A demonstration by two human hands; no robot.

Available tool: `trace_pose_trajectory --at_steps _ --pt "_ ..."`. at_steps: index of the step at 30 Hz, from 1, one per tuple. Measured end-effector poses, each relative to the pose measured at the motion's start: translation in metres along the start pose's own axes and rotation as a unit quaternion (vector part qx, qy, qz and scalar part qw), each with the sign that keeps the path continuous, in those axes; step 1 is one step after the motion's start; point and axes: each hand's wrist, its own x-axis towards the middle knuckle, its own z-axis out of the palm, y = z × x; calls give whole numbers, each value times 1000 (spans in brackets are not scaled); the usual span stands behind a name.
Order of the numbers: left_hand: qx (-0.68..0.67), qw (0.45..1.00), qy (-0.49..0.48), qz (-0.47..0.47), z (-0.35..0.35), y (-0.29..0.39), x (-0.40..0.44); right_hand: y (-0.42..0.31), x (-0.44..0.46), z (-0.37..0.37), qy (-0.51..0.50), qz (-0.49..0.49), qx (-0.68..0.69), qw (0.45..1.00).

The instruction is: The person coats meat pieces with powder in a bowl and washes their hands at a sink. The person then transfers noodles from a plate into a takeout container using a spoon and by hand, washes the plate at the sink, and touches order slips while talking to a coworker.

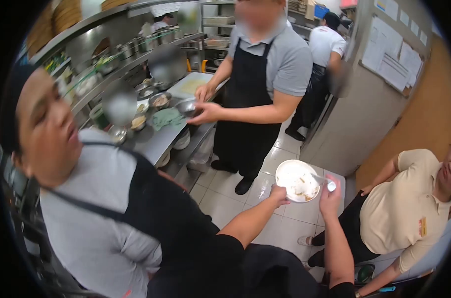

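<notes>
My left hand grips the near-left rim of a round white bowl, with its fingers closed on the edge. Brownish food bits lie scattered over the bowl's pale inside. To the right, my right hand is closed around a spoon, whose rounded pale end shows by the thumb. The spoon's other end reaches over the bowl's right side and is blurred, so I cannot tell whether it touches the food. Both hands are held out in front of me above the tiled floor.
At my left stands a person in a black apron. Ahead, another person holds a metal bowl over a steel counter with several bowls and a green cloth. A person in a cream shirt is at right.
</notes>
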Motion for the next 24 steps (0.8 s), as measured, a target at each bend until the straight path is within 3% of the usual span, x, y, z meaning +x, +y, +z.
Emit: trace_pose_trajectory --at_steps 2,5,9,12,14,19,24 --pt "6 999 -30 -12 30 46 -3 28 34 7 10 21 19 1000" --pt "8 998 -62 18 66 79 65 87 91 11 32 27 -34 999" --pt "-1 998 -31 47 92 120 155 167 150 35 35 66 -30 997" --pt "-21 997 -16 76 110 168 210 203 215 57 34 33 -31 998" --pt "-22 996 5 82 106 202 239 216 256 80 29 42 -8 999" --pt "-45 989 71 121 95 313 317 273 362 146 4 -51 6 999" --pt "-58 984 70 151 79 440 416 339 452 225 -38 -65 11 997"
